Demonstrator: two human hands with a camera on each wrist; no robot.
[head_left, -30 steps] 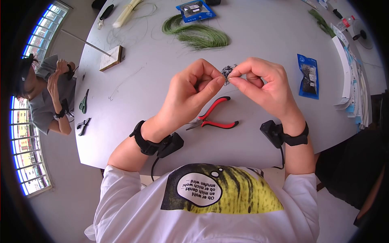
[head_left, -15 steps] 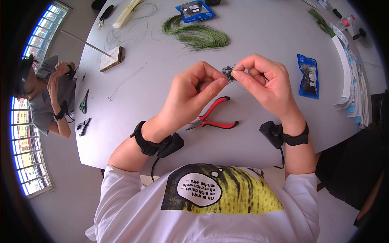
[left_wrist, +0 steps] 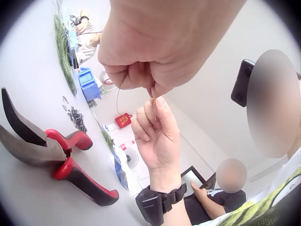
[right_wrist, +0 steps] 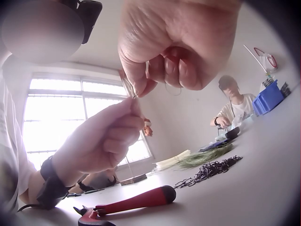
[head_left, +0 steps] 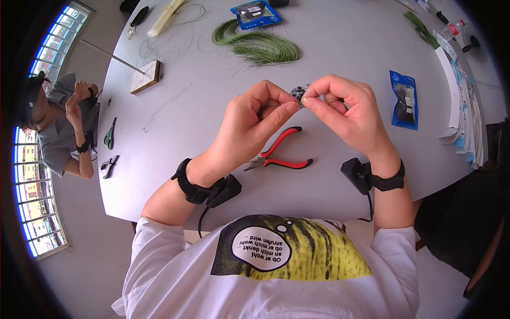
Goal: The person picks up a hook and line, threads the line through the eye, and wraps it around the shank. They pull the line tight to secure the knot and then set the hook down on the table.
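I am viewing, from afar, the left hand (head_left: 254,111) and right hand (head_left: 344,109) pinching a thin strand (left_wrist: 117,104), fingertips (left_wrist: 160,102) meeting above the table (head_left: 319,194); a near blue packet (head_left: 397,80) and a far blue packet (head_left: 258,23) are showing dark contents (head_left: 407,112).

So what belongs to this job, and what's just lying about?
Seemingly in the job:
thin, pale strand, pinched by the left hand and right hand
pile of small black pieces
red-and-black pliers, perhaps

Seemingly lying about:
green-handled scissors
wooden block with rod
clear red-labelled bottle
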